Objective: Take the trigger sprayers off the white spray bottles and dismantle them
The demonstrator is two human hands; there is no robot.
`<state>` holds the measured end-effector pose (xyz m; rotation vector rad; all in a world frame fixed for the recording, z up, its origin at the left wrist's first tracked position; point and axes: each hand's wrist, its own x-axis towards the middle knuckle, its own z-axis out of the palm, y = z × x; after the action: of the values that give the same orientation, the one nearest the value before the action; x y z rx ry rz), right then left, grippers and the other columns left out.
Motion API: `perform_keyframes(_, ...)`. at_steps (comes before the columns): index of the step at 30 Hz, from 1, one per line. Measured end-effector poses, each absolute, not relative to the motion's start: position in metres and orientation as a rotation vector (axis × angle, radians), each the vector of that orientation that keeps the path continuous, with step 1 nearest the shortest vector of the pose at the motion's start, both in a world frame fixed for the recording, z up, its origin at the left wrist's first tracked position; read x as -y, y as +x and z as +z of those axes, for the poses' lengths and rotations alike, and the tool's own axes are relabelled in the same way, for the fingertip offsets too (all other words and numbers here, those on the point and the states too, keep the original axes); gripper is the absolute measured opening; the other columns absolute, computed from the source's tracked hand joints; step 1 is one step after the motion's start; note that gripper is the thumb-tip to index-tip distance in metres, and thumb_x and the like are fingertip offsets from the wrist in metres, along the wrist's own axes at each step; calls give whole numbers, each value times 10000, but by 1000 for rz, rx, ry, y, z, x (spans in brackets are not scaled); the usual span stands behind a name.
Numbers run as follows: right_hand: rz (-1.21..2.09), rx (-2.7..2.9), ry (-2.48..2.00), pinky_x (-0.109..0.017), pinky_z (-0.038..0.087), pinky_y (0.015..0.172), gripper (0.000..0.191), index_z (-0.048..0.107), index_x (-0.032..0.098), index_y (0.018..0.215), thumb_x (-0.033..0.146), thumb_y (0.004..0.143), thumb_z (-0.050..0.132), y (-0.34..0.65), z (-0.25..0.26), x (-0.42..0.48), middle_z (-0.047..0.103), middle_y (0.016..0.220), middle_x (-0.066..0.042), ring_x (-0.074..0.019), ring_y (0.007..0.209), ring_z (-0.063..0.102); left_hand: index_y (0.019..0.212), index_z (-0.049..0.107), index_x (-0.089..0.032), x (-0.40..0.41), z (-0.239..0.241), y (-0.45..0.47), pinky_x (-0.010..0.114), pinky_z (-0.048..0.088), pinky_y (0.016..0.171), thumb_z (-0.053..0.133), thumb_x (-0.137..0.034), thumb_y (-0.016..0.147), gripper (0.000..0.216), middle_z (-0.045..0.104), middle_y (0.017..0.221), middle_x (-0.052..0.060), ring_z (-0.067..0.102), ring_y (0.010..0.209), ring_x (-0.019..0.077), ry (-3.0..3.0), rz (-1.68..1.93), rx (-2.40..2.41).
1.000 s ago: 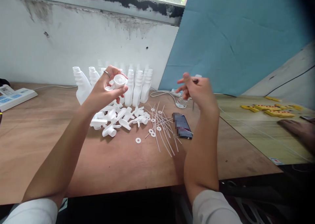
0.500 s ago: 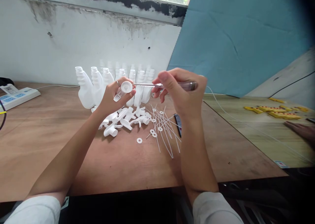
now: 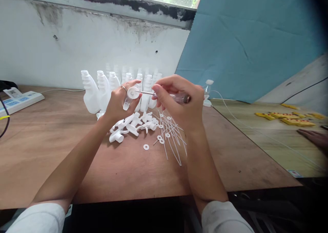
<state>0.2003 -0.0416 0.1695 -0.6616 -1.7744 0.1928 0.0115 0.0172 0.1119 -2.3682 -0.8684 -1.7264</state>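
My left hand [image 3: 118, 101] is closed around a white spray trigger head [image 3: 133, 93], its round collar opening turned toward me. In my right hand [image 3: 181, 98] is a screwdriver [image 3: 176, 97] with a clear handle, held almost level. Its thin shaft points left, and the tip is at the collar's opening. Below the hands lies a pile of white spray trigger heads [image 3: 132, 123]. Thin white tubes [image 3: 174, 140] are spread to the right of the pile, with several white ring washers [image 3: 146, 147] among and beside them.
White spray bottles [image 3: 91, 94] stand in rows by the wall. A power strip [image 3: 23, 101] sits at the left, and a clear bottle [image 3: 208, 87] stands behind my right hand. Yellow pieces [image 3: 289, 115] and another person's hand [image 3: 312, 137] are on the right-hand table.
My right hand has shifted left and slightly down, bringing the screwdriver tip from the collar's edge to its opening. The fingers of my left hand have spread somewhat around the trigger head.
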Motion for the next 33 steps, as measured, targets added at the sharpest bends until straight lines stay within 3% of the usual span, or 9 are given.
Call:
perform_keyframes(4,128,1843,-645,-266,542,629,46,637,232,867,232,833,668,201,169,43,673,755,21,-120,691,657,1240,584,-199,-18,113,10,306,531,707,618,-279,867,383,690,1143,101,624,734,151,-2314,-1697,810)
perform_keyframes(7,41,1905,-638,-274,560,671,64,632,232,869,201,822,661,203,172,48,683,807,15,-130,757,669,1221,590,-193,-18,114,10,307,538,729,614,-277,869,363,698,1073,91,644,797,171,-2303,-1696,784)
perform_keyframes(13,-82,1988,-632,-293,537,624,54,639,215,865,179,846,603,203,174,54,684,812,2,-130,692,650,1202,577,-241,-17,117,12,306,513,691,593,-325,906,308,662,924,43,630,778,168,-2253,-1733,784)
perform_keyframes(19,-149,1963,-562,-330,550,659,60,632,226,857,179,870,596,202,174,54,696,826,-5,-144,711,642,1341,414,-255,-14,122,8,291,443,557,586,-516,893,547,579,855,27,553,650,149,-2425,-1786,752)
perform_keyframes(24,-155,1996,-536,-342,552,682,79,622,240,874,166,877,596,205,177,62,705,879,-12,-152,741,647,1353,345,-268,-20,119,2,351,494,655,528,-543,908,554,555,958,63,584,800,196,-2585,-1766,579)
perform_keyframes(33,-167,2038,-551,-304,518,648,94,594,238,846,151,882,586,207,177,65,696,900,-8,-136,744,625,1366,412,-260,-15,122,1,390,553,703,421,-553,944,514,609,925,47,601,687,177,-2540,-1684,527)
